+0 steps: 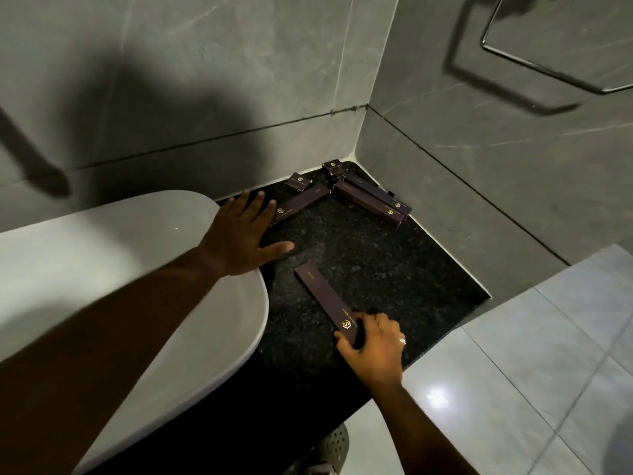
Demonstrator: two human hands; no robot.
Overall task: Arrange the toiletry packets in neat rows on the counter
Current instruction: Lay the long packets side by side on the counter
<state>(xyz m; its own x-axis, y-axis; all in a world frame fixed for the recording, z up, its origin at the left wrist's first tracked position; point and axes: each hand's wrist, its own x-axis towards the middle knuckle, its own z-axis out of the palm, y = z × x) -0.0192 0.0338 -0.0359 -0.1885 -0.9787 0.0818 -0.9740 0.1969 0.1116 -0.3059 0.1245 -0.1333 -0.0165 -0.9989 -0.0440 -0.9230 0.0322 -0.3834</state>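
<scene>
A long dark packet (323, 301) with a gold emblem lies slantwise on the near part of the black speckled counter (370, 262), and the right hand (373, 347) grips its near end, thumb on one side and fingers curled over the other. Well apart from it, toward the back corner, the other packets sit in a loose cluster: one long packet (298, 204) angled up toward the wall, two more long ones (371, 204) lying side by side and touching, slanting down to the right, a small box (299, 182) by the back wall, and another small box (334, 168) right in the corner. The left hand (239, 236) is spread flat and holding nothing, palm down over the rim of the pale basin (137, 269), its fingertips just beside the near end of the angled long packet. Grey stone tiles rise behind, with a metal towel ring (548, 60) on the right-hand wall.
</scene>
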